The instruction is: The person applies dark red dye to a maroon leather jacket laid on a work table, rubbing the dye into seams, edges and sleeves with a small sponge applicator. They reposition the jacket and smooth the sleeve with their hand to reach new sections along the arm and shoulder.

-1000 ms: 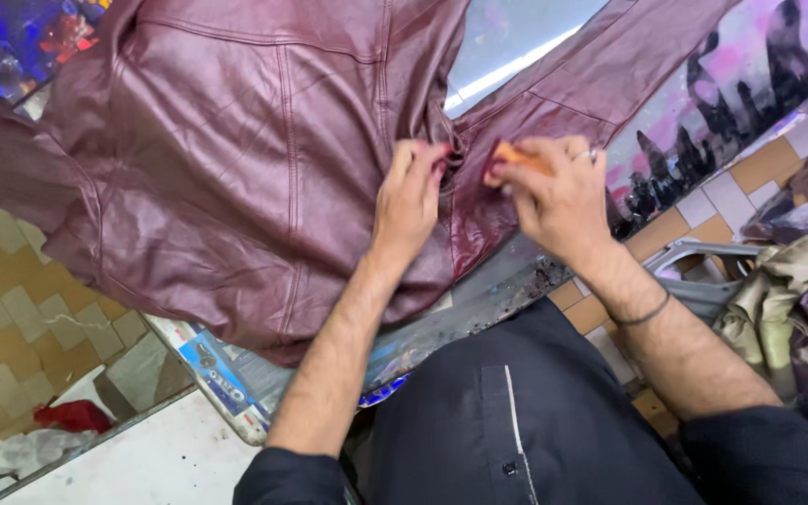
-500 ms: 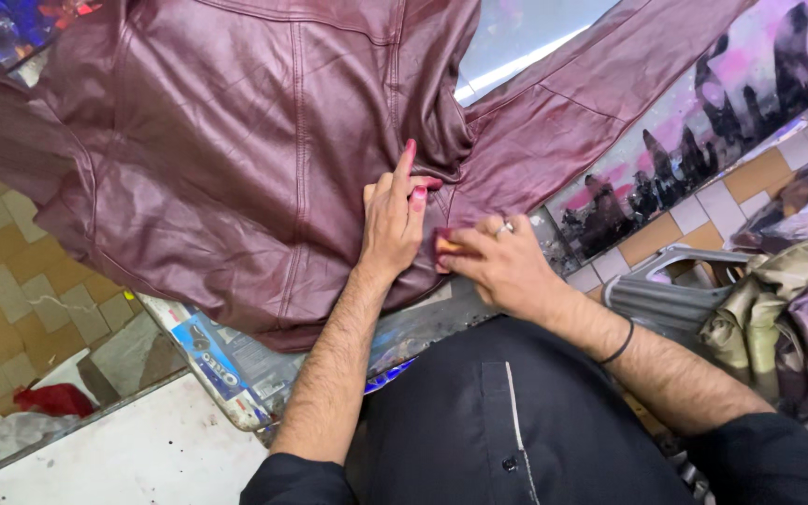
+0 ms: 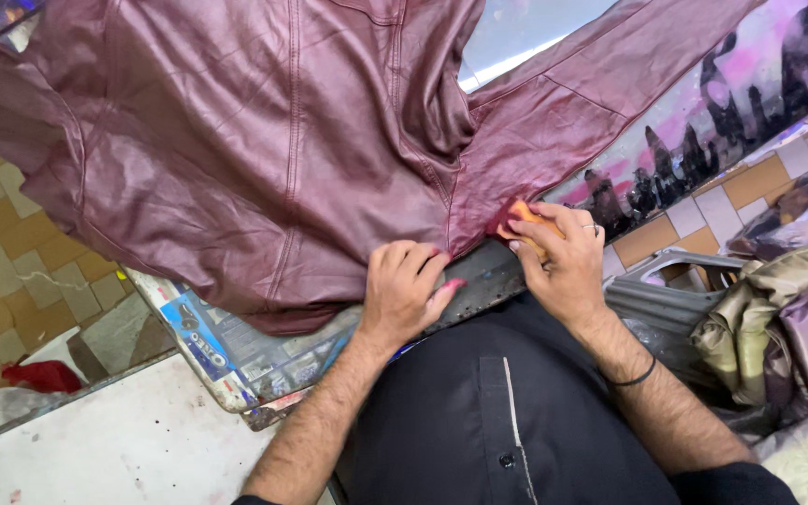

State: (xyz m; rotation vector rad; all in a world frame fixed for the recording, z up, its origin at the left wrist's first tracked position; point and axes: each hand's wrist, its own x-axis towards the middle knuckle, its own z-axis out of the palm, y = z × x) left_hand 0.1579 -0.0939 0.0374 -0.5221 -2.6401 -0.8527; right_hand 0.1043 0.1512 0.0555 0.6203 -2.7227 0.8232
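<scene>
Maroon leather jacket (image 3: 264, 159) spread over worktable edge (image 3: 483, 281), sleeve running up to right. Left hand (image 3: 404, 290) lies flat, fingers loosely curled, pressing jacket hem near seam. Right hand (image 3: 563, 257) grasps small orange sponge (image 3: 527, 223), pushed against sleeve's lower edge. Crumpled olive fabric (image 3: 750, 318) lies well apart, far right
</scene>
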